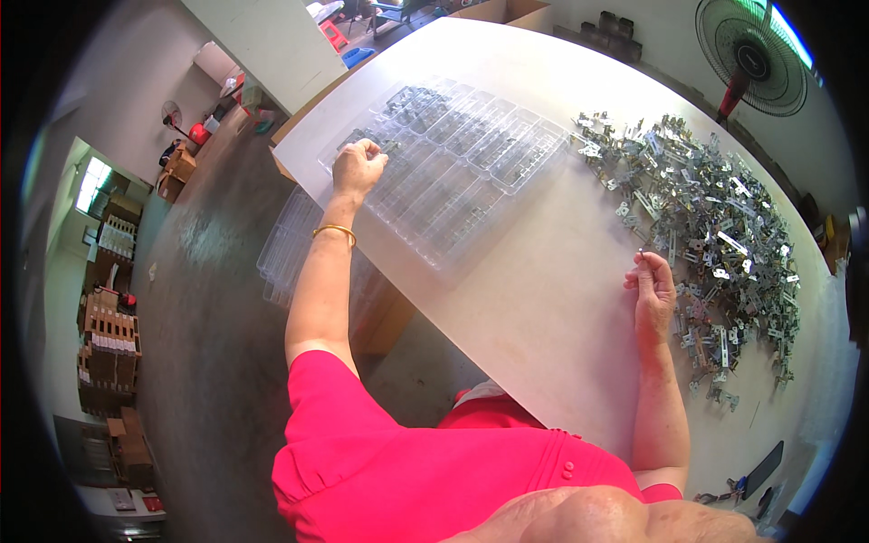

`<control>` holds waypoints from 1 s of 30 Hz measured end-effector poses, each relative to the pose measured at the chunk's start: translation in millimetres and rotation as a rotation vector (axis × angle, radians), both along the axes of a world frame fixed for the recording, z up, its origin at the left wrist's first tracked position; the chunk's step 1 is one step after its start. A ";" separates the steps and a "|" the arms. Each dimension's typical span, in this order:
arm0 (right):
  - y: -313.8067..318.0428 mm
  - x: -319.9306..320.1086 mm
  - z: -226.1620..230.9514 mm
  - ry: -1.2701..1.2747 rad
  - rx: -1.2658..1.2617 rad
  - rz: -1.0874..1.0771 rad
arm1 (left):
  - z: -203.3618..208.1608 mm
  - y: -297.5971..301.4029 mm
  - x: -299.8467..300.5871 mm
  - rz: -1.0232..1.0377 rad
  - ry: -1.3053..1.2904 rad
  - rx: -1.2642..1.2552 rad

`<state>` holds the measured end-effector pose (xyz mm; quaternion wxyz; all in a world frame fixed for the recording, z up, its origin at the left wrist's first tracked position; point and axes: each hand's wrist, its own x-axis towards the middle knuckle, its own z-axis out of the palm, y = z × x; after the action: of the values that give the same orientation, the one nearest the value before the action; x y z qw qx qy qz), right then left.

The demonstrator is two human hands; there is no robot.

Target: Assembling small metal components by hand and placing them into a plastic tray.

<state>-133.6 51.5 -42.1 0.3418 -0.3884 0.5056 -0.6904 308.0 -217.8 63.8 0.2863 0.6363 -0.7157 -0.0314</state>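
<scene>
A clear plastic compartment tray [409,237] lies on the pale table, with small metal parts [418,107] in several of its far compartments. My left hand [358,170] is over the tray's left side, fingertips pinched together beside those parts; what they hold, if anything, is hidden. On the right, a large loose heap of silvery metal brackets [724,213] spreads across the tabletop. Close to the heap's near left edge is my right hand [655,294], thumb and fingers closed on a small thin dark piece [642,254] that sticks up from the fingertips.
More clear trays [286,242] are stacked below the table's left edge. A phone [763,470] and keys [721,496] lie at the near right. Behind the table's far right edge stands a fan [751,61]. Cardboard boxes [178,172] sit across the floor to the left.
</scene>
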 end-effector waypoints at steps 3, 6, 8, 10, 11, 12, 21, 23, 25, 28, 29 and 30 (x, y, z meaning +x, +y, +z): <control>-0.5 0.1 -1.2 -0.007 0.016 0.005 | -4.0 -3.9 -2.6 0.016 -0.013 0.034; 0.9 2.3 -0.4 -0.032 0.011 -0.006 | -5.1 -2.3 -1.6 -0.008 -0.055 0.053; 3.6 3.5 1.7 -0.030 0.012 -0.007 | -5.6 -0.6 -1.0 0.005 -0.087 0.051; 6.2 4.1 2.5 -0.028 0.015 -0.007 | -7.5 1.4 0.4 0.017 -0.120 0.053; 7.2 3.5 2.2 -0.025 0.027 -0.001 | -9.1 -0.2 -0.9 0.010 -0.127 0.043; 8.5 3.1 1.9 -0.023 0.041 0.004 | -10.9 -1.2 -1.9 0.002 -0.134 0.035; 2.3 11.1 5.8 0.075 0.063 -0.010 | 17.4 22.0 -31.5 -0.194 -0.217 -0.245; 1.7 13.0 8.2 0.128 0.079 -0.018 | 36.3 52.3 -72.6 -0.254 -0.125 -0.239; 0.9 10.5 0.2 0.277 0.052 -0.036 | 45.4 80.2 -110.5 -0.338 -0.074 -0.250; 1.7 14.8 10.7 0.474 0.023 -0.055 | 42.4 118.5 -163.6 -0.468 0.014 -0.216; 3.0 16.8 13.5 0.530 0.016 -0.044 | 41.4 130.3 -177.0 -0.537 0.037 -0.234; 5.7 19.8 13.2 0.526 0.035 -0.076 | 39.0 139.1 -192.0 -0.609 0.063 -0.252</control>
<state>-113.8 57.2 -28.9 0.1790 -0.5292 0.6031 -0.5693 116.1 -78.7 102.9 0.3623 0.3516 -0.8619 -0.0467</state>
